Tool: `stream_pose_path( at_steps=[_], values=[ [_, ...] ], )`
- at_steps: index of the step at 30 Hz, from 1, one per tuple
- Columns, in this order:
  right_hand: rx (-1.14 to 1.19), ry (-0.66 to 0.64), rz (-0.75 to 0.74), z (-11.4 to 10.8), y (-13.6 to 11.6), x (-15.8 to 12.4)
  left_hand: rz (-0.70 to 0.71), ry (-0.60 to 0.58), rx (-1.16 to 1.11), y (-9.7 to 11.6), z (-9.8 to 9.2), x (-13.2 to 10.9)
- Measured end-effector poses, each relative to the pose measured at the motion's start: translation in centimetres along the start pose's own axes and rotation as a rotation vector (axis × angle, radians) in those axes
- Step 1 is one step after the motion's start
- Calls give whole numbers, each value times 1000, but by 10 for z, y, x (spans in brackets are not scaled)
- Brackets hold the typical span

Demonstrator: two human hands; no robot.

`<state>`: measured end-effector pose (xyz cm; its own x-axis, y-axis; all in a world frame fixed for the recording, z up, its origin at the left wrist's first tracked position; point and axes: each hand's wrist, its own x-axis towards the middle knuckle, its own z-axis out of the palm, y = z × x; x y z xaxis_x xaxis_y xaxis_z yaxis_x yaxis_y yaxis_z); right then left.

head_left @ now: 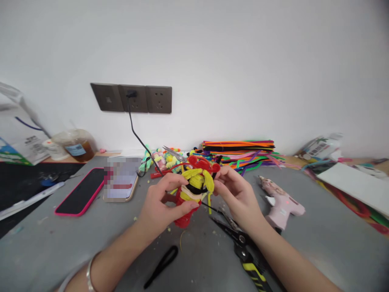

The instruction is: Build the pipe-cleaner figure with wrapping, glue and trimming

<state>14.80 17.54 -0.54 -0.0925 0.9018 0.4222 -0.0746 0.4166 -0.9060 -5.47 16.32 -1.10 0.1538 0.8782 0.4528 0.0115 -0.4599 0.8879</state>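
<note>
Between my two hands is a small doll [197, 182] made of fuzzy pipe cleaners, with a red body, yellow hair, a black band and red pieces on top. My left hand [165, 198] grips its body, the thumb pressed across the front. My right hand [235, 192] is closed at the doll's upper right, thumb and fingers pinched beside the yellow hair. What lies between those fingertips is too small to make out. Below the right hand rest black pliers [241, 239] with yellow-green on the handles. A bent black pipe cleaner [162, 265] lies nearer me.
A pink glue gun [281, 205] lies to the right. Behind the doll are bundles of coloured pipe cleaners [240, 145] and scissors [174, 153]. Two phones, one pink-edged [82, 192], one pale [123, 178], lie left. A black cord [133, 129] hangs from the wall socket [159, 99].
</note>
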Motion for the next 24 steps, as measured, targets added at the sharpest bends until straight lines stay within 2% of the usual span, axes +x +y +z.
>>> stream_pose_path(
  at_steps=[4,9,12,18,21,24],
  values=[
    [-11,42,-1,1,-3,1,156,36,245,-1,-2,1],
    [21,74,-11,-1,0,-1,645,8,575,-9,-10,4],
    [48,122,-5,-3,1,-3,815,-52,709,-7,-15,6],
    [165,156,-4,0,-3,-3,992,-141,779,10,-15,0],
    [196,174,-12,-1,-3,2,944,-163,778,12,-10,-11],
    [181,140,-1,-4,-3,6,871,-174,762,13,-7,-17]
  ],
)
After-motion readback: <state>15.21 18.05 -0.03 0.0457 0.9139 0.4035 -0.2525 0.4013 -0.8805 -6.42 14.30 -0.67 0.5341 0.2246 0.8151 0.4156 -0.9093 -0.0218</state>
